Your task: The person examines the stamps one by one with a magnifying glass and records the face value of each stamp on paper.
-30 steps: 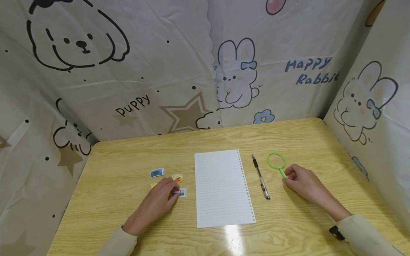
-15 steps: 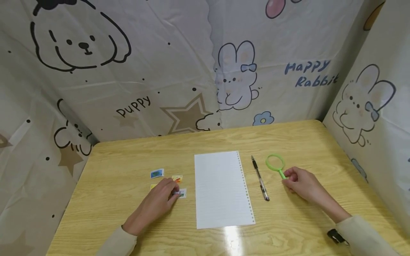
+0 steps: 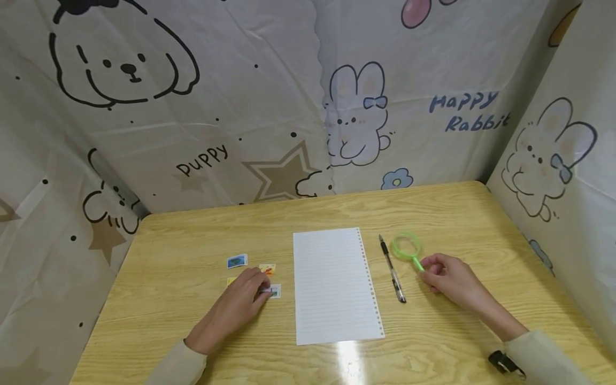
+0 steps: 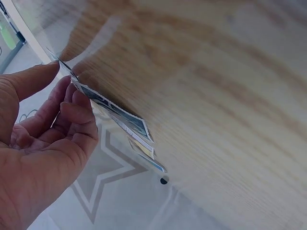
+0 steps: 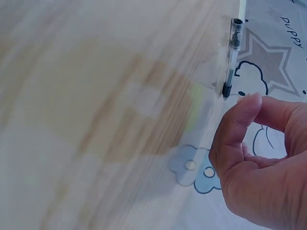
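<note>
My right hand (image 3: 449, 275) pinches the handle end of a green magnifying glass (image 3: 415, 261) between thumb and fingers; its round lens points away from me, close over the table. In the right wrist view the fingers of the right hand (image 5: 259, 153) are curled and the magnifying glass is hidden behind them. My left hand (image 3: 236, 299) has thumb and fingertips around a small postage stamp (image 3: 276, 291) on the table, partly covered by the hand. In the left wrist view, more stamps (image 4: 122, 112) with perforated edges lie beyond the left hand (image 4: 48, 124).
A lined sheet of paper (image 3: 337, 286) with punched holes lies in the middle. Between it and the magnifying glass is a black-and-clear pen (image 3: 392, 270). A blue stamp (image 3: 237, 261), an orange stamp (image 3: 267, 269) and a yellow one (image 3: 231, 280) surround the left hand. Printed cloth walls enclose the wooden table (image 3: 192, 240).
The magnifying glass has shifted slightly left toward the pen with my right hand. My left hand has stayed at the stamp.
</note>
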`<state>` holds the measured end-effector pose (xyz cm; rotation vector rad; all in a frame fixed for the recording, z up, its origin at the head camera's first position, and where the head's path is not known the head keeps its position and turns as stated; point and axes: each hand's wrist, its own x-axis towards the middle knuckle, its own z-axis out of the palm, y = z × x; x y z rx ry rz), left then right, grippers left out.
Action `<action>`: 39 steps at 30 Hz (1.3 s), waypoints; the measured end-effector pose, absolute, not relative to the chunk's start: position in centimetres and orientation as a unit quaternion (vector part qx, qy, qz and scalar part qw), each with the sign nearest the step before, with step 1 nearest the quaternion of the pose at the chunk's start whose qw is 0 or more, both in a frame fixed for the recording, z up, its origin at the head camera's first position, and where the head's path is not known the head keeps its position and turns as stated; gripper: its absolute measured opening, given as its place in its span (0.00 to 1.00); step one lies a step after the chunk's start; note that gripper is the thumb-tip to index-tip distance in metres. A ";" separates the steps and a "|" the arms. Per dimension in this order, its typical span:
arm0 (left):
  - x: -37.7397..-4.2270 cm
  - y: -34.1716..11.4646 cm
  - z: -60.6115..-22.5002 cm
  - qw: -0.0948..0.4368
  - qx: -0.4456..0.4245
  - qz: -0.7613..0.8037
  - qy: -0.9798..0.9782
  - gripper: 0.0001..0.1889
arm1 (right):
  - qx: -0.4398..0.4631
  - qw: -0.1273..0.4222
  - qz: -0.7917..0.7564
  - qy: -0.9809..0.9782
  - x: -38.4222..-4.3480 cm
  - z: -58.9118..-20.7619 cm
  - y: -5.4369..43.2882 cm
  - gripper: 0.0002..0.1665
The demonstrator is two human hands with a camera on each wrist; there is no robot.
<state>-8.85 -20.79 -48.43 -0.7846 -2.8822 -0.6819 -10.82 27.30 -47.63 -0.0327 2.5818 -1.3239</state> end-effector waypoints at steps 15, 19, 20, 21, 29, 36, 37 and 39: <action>-8.9 -20.6 -48.5 0.038 -0.246 -0.225 -0.942 0.08 | -0.040 0.098 -0.478 0.872 -10.8 -46.6 24.6 0.18; -8.9 -20.6 -48.5 0.044 -0.248 -0.223 -0.942 0.08 | -0.057 0.094 -0.472 0.875 -10.8 -46.2 23.9 0.18; -8.9 -20.7 -48.5 0.044 -0.248 -0.223 -0.942 0.08 | -0.060 0.095 -0.473 0.874 -10.8 -46.1 23.7 0.18; -8.9 -20.6 -48.5 0.043 -0.247 -0.222 -0.942 0.08 | -0.061 0.098 -0.477 0.871 -10.8 -45.9 23.5 0.18; -8.8 -20.6 -48.4 0.032 -0.233 -0.217 -0.947 0.08 | -0.079 0.122 -0.516 0.844 -10.8 -45.5 21.9 0.17; -8.8 -20.6 -48.5 0.023 -0.222 -0.219 -0.950 0.07 | -0.108 0.126 -0.533 0.830 -10.9 -45.2 20.2 0.15; -8.8 -20.6 -48.4 0.022 -0.222 -0.219 -0.950 0.07 | -0.110 0.127 -0.535 0.828 -10.9 -45.2 20.0 0.14; -8.9 -20.6 -48.5 0.022 -0.222 -0.218 -0.950 0.07 | -0.116 0.127 -0.536 0.826 -11.0 -45.1 19.4 0.14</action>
